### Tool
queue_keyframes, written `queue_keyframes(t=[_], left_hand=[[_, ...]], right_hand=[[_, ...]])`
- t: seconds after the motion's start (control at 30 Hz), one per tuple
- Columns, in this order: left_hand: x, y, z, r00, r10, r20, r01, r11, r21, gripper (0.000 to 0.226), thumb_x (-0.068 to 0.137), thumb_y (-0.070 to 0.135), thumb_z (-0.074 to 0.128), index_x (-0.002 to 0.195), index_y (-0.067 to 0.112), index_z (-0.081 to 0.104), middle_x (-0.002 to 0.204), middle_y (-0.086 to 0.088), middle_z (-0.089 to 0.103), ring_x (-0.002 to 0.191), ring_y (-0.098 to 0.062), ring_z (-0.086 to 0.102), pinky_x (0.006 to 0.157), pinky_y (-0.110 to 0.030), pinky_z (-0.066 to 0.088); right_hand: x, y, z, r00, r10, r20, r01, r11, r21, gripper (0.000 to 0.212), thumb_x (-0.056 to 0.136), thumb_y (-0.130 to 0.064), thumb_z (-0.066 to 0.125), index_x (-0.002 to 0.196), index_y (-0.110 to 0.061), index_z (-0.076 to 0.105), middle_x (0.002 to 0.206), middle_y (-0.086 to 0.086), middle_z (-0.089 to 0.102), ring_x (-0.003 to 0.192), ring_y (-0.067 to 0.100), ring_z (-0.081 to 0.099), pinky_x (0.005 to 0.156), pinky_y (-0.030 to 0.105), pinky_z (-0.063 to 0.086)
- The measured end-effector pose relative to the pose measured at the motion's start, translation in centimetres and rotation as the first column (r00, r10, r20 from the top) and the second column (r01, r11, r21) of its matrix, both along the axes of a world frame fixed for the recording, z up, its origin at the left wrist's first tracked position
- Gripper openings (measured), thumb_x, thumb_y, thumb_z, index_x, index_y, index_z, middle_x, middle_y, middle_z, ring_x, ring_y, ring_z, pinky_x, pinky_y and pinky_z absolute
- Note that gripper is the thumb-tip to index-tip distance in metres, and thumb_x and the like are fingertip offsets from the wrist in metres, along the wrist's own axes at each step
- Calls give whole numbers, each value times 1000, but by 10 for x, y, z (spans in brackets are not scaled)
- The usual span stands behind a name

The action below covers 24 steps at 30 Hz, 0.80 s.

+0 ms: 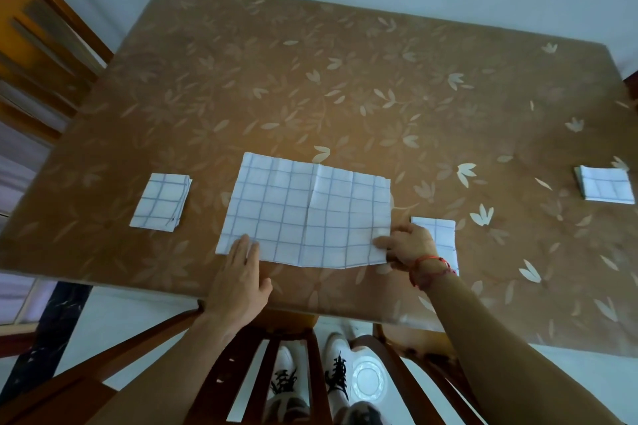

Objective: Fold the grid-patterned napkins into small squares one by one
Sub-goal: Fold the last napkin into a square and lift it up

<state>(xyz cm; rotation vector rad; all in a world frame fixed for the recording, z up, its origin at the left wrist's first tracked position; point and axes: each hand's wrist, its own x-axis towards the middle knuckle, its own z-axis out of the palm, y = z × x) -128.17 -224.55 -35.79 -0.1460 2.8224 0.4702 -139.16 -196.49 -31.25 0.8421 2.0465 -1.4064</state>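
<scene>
While the large grid napkin (pixel 307 214) lies spread near the front edge of the leaf-patterned table (pixel 310 79), the left hand (pixel 238 281) presses flat on its near-left corner, fingers straight. The right hand (pixel 409 245) pinches the near-right corner, thumb on top. 3 folded pieces lie apart from it: the left square (pixel 160 201), the middle square (pixel 445 235) partly under the right hand, and the far square (pixel 606 185) well to the right.
</scene>
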Motion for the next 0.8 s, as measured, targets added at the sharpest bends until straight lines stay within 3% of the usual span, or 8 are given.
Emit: queue_keyframes(t=[0.2, 0.3, 0.37, 0.43, 0.5, 0.6, 0.63, 0.8], left_hand=[[-3, 76, 16, 992, -116, -48, 121, 984, 134, 81, 91, 47, 58, 152, 15, 17, 161, -8, 12, 149, -23, 10, 118, -34, 11], [-10, 97, 18, 998, -64, -27, 67, 987, 143, 72, 94, 46, 53, 151, 16, 20, 158, -10, 22, 146, -25, 20, 117, -39, 25], [-15, 101, 17, 1000, -27, 16, 24, 984, 179, 63, 98, 37, 49, 151, 19, 20, 158, -9, 22, 145, -25, 21, 117, -41, 26], [-18, 99, 16, 1000, 0, 32, -7, 975, 223, 54, 100, 27, 43, 151, 22, 23, 158, -8, 24, 145, -25, 23, 116, -43, 28], [-17, 93, 12, 1000, -8, 21, 2, 965, 261, 51, 100, 21, 42, 149, 23, 27, 156, -6, 29, 142, -26, 30, 113, -44, 34], [-14, 78, 5, 996, -84, 13, 73, 932, 356, 51, 100, 17, 44, 148, 27, 30, 152, 0, 34, 138, -21, 37, 108, -42, 41], [-13, 73, 4, 993, -116, 10, 104, 919, 381, 52, 100, 15, 43, 148, 28, 30, 153, 3, 33, 138, -18, 36, 109, -40, 40], [-2, 45, 8, 949, -314, -3, 288, 866, 410, 57, 100, 12, 43, 150, 36, 28, 157, 13, 25, 143, -7, 26, 113, -30, 33]], right_hand=[[20, -18, 17, 999, -14, 38, 20, 984, -178, 35, 68, 5, 76, 100, 8, 62, 78, 24, 68, 48, 25, 61, 42, 25, 49], [29, -28, 22, 998, 58, 25, -51, 970, -237, 43, 55, -5, 82, 90, 12, 64, 85, 33, 69, 65, 42, 65, 63, 51, 57], [35, -31, 29, 993, 116, -25, -118, 956, -269, 37, 50, -8, 84, 78, 3, 63, 68, 22, 69, 66, 40, 59, 72, 52, 52], [37, -25, 25, 985, 162, -57, -172, 934, -313, 37, 49, -3, 83, 78, -6, 58, 57, 7, 60, 65, 33, 56, 70, 44, 48], [41, -15, 20, 974, 220, -54, -226, 929, -293, 40, 48, -1, 81, 82, -9, 60, 62, 5, 57, 67, 29, 57, 61, 34, 49], [53, 19, -16, 942, 335, 23, -331, 939, -93, 41, 56, -6, 86, 90, -11, 63, 75, 2, 68, 68, 18, 66, 53, 25, 54], [56, 29, -28, 944, 325, 53, -325, 946, -24, 51, 58, -11, 88, 101, -17, 62, 79, -2, 73, 71, 15, 69, 55, 26, 56], [47, 23, 17, 962, 186, -201, -176, 982, 65, 83, 69, 1, 79, 130, -38, 37, 85, 5, 73, 82, 21, 67, 80, 36, 55]])
